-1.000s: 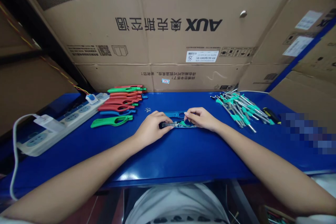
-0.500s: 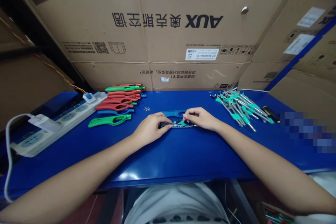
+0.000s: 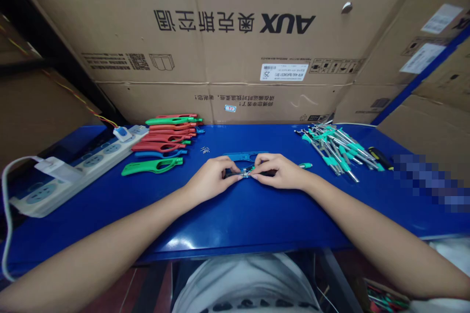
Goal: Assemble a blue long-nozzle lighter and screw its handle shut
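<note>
- We're watching the wired assembly [image 3: 245, 173] lying low between the two hands, at the middle of the worktop [image 3: 220, 220], its outline partly hidden.
- The right hand [image 3: 281, 171] has just been coming in leftward; its fingertips are now almost meeting the left's. We're judging this to be close two-handed work around the wires.
- We're also now seeing a green-tipped end [image 3: 305, 166] showing beyond the right hand; we can't tell whether it's belonging to this assembly.
- The assembly's long axis is running left to right, roughly along the worktop's front edge; its dark end is pointing left, into the left hand [image 3: 207, 178].
- The left thumb and forefinger are pinching that dark end; the right thumb and forefinger are closing together on what's looking like pale wires.
- Just behind, a blue shell [image 3: 240, 157] is lying nearly parallel, partly covered by fingers.
- Farther left, loose metal bits [image 3: 205, 149] are sitting near a row of coloured handles [image 3: 157, 147], with a power strip [image 3: 88, 168] alongside.
- Over right, green-banded metal tubes [image 3: 332, 149] are lying heaped beside a dark-handled tool [image 3: 380, 158].
- Behind everything, printed cardboard [image 3: 235, 58] is standing.
</note>
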The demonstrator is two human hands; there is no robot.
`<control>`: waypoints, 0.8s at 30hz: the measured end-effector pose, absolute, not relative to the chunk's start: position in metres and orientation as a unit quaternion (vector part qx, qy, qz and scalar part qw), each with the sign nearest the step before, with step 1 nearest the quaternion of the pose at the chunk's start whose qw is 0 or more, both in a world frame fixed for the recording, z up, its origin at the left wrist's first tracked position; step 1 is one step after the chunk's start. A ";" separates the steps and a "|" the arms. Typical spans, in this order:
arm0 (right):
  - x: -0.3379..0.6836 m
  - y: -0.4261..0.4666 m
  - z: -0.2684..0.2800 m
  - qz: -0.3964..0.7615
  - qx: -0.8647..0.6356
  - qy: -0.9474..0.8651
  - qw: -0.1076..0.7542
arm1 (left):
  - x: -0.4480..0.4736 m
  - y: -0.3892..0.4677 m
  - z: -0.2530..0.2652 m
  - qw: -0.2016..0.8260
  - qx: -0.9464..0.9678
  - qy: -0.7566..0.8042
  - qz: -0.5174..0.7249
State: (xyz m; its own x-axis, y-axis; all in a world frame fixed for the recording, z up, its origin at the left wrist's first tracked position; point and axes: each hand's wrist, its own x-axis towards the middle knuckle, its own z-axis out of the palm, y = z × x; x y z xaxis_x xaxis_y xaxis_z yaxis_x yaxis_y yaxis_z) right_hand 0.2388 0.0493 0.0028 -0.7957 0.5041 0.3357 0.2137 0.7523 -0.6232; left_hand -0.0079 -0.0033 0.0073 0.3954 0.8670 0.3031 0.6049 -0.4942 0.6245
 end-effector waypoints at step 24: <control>0.240 0.046 0.005 0.211 -0.215 -0.927 0.224 | -0.007 -0.003 0.005 0.245 0.785 0.482 0.302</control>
